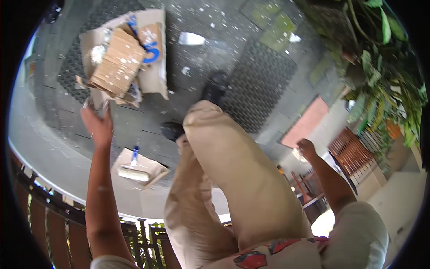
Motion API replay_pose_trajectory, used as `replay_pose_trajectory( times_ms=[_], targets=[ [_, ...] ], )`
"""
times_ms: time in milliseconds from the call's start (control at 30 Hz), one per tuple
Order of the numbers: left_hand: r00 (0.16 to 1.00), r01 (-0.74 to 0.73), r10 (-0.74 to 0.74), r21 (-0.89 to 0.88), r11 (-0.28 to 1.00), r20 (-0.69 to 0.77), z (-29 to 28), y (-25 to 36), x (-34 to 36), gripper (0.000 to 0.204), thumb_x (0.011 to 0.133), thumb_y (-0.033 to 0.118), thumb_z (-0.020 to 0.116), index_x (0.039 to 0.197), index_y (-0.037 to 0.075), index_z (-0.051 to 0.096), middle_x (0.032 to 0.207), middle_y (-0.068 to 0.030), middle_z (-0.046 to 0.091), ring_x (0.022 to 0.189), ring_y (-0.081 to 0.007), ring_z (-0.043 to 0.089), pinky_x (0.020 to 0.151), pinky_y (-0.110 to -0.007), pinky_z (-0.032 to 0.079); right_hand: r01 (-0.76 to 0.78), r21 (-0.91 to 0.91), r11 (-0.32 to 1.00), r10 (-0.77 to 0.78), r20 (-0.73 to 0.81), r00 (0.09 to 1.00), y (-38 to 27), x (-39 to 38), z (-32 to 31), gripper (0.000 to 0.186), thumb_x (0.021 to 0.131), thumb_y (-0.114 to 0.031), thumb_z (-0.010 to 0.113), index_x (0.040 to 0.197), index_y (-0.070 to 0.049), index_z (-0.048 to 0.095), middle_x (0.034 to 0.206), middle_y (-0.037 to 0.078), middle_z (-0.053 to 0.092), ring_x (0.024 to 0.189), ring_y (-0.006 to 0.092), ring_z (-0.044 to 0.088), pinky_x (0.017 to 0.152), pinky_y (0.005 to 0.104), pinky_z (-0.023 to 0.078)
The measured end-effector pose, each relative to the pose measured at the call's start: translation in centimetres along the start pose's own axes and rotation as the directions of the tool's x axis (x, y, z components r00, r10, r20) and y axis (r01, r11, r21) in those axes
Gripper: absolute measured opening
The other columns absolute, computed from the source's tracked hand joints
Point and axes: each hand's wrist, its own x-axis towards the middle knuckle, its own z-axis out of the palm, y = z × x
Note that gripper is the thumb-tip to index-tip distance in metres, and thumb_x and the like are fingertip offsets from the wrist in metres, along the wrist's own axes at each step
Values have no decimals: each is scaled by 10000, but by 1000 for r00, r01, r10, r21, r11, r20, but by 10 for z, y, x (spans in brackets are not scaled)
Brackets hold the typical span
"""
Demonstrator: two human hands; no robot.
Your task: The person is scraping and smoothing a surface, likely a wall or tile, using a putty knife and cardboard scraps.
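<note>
My left hand (96, 120) reaches to the near edge of a pile of flattened cardboard (117, 62), thumb and fingers apart at its lower corner. Whether the fingertips touch the cardboard I cannot tell. White specks dot the brown sheets, which lie on a larger opened carton (154, 80) with blue printing. Out to the right, my right hand (306, 149) is raised with its fingers curled. Something whitish shows at its fingertips, too blurred to name. Below my left hand, a paint roller (134, 173) with a blue handle rests on a smaller cardboard piece (154, 167).
Dark tiles spattered with white carry a textured mat (262, 83) and a white scrap (191, 38). My dark shoes (215, 87) stand between mat and carton. Leafy plants (374, 76) line the right side. A railing (58, 215) runs along the lower left. A pinkish panel (307, 122) lies at right.
</note>
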Motion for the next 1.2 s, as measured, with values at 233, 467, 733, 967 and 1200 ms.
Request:
replay_pose_trajectory(
  times_ms=[233, 467, 733, 967, 1200],
  targets=[
    [882, 365, -362, 48, 930, 302, -49, -69, -284, 494, 955, 251, 618, 1299, -66, 457, 1221, -282, 491, 1086, -424, 538, 946, -468, 434, 188, -451, 872, -122, 173, 977, -67, -14, 59, 331, 949, -362, 583, 939, -36, 643, 802, 135, 655, 777, 263, 641, 729, 389, 501],
    [626, 677, -622, 68, 733, 471, -77, 5, -393, 250, 927, 171, 654, 1098, 8, 570, 950, -145, 610, 817, -236, 604, 713, -344, 492, 119, -615, 780, -245, -124, 961, -193, 117, 47, 306, 934, -329, 601, 837, -39, 620, 785, 187, 655, 738, 410, 622, 652, 462, 484],
    [663, 656, -730, -340, 674, -165, 35, 52, -57, 367, 926, 359, 672, 998, 5, 607, 884, -72, 611, 807, -151, 545, 790, -306, 459, 823, -554, 126, -865, 345, 365, -430, 227, 230, 280, 899, -263, 655, 1027, -33, 557, 1084, 181, 615, 1047, 384, 573, 874, 468, 475],
    [780, -112, -8, -153, 982, -626, 49, 87, 174, 335, 863, 287, 709, 1074, 32, 652, 1071, -173, 657, 982, -334, 633, 887, -402, 476, 787, -591, -179, -717, 626, 307, -464, 273, 233, 399, 880, -252, 663, 1158, -22, 493, 1147, 215, 558, 1116, 401, 544, 927, 491, 468],
    [996, 70, -83, 401, 914, 16, 142, 34, 330, 491, 872, 457, 602, 1286, 195, 626, 1363, -209, 542, 1339, -421, 413, 1119, -446, 340, 793, -579, -191, -576, 720, 387, -474, 257, 188, 413, 827, -222, 665, 1145, -31, 485, 1164, 236, 567, 1082, 412, 576, 900, 483, 476]
  ],
)
